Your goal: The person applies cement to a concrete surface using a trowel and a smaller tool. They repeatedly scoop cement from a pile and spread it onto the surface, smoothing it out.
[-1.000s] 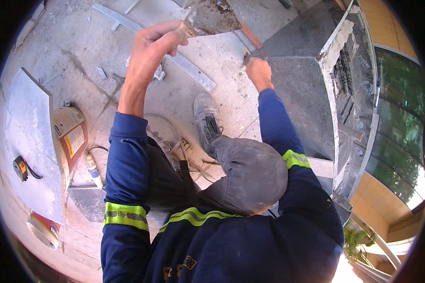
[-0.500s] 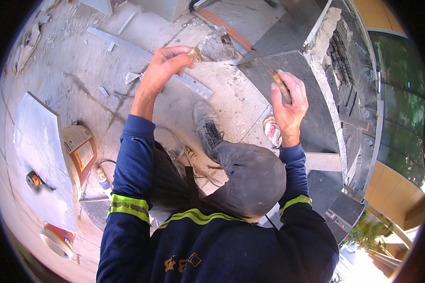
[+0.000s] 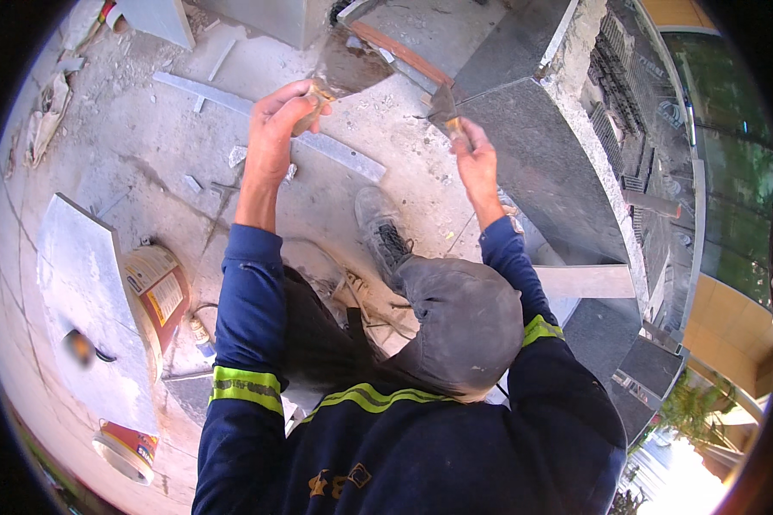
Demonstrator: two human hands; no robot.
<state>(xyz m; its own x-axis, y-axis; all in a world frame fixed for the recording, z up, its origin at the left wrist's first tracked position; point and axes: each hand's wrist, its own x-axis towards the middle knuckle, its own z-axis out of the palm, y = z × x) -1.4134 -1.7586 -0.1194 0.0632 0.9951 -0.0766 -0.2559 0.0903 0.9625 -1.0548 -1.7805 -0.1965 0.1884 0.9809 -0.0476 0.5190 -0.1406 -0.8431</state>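
My left hand (image 3: 276, 137) is raised in front of me, fingers curled tight round a small tan lump (image 3: 316, 96), looks like a wad of putty or a wooden block, can't tell which. My right hand (image 3: 477, 161) is closed on the wooden handle of a small trowel (image 3: 445, 110), dark blade pointing up and left, tip just beside the top edge of the dark granite slab (image 3: 541, 180) that stands against the rough mortar wall (image 3: 580, 60). The two hands are apart, lump not touching the blade. I judge the step as loading or cleaning the trowel before working the slab's edge; next move would call for bringing lump and blade together, or setting the blade at the joint, with a steady wrist. My bent knee (image 3: 455, 318) sits below, boot (image 3: 385, 239) on the dusty concrete floor (image 3: 146, 154). A grey tile strip (image 3: 270, 127) lies on the floor under my left hand, a paint can (image 3: 159, 287) off to my left
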